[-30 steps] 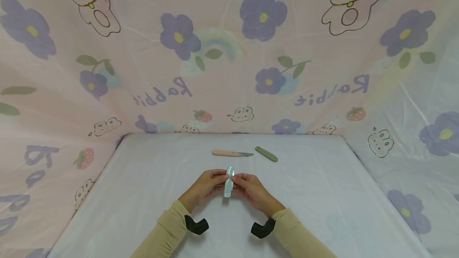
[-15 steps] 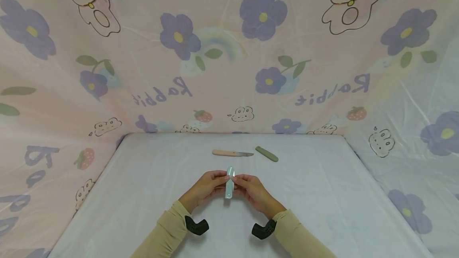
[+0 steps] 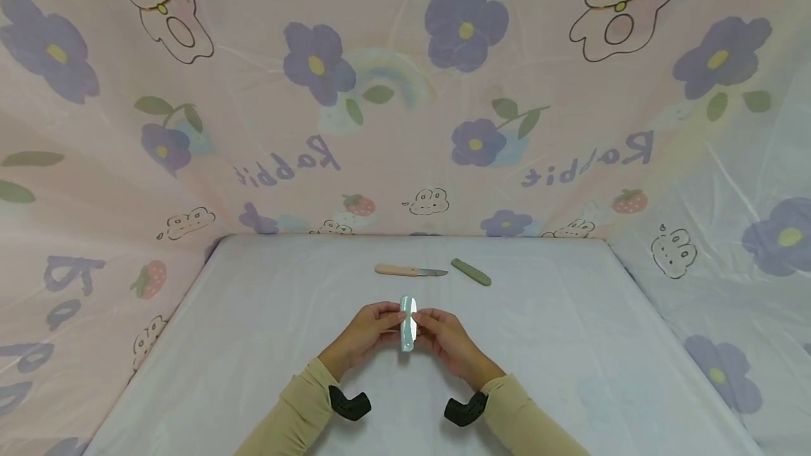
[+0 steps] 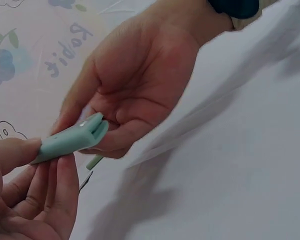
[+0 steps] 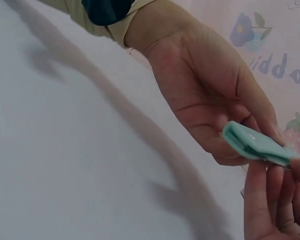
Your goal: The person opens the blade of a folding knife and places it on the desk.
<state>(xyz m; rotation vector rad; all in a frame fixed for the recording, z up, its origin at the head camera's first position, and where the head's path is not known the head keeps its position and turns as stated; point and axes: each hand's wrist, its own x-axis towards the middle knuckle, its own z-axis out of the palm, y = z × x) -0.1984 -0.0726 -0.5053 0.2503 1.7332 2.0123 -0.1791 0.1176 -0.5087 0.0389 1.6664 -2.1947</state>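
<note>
A small mint-green folding knife (image 3: pixel 407 324) stands nearly upright above the white table (image 3: pixel 570 343), with a shiny strip along its right side. My left hand (image 3: pixel 386 317) pinches it from the left and my right hand (image 3: pixel 427 319) from the right, near its upper end. The left wrist view has the mint-green folding knife (image 4: pixel 72 139) between my left hand (image 4: pixel 45 175) and my right hand (image 4: pixel 140 75). Seen from the right wrist, its slotted end (image 5: pixel 252 142) sticks out between my right hand (image 5: pixel 272 200) and my left hand (image 5: pixel 205 85).
Farther back on the table lie a knife with a pale wooden handle (image 3: pixel 408 271) and a green sheath (image 3: pixel 471 272) to its right. A pink curtain printed with flowers and rabbits (image 3: pixel 405 90) walls in the back and both sides.
The mint-green folding knife has turned from a slight tilt to nearly upright, and more of its shiny side shows. Both hands keep their hold and place.
</note>
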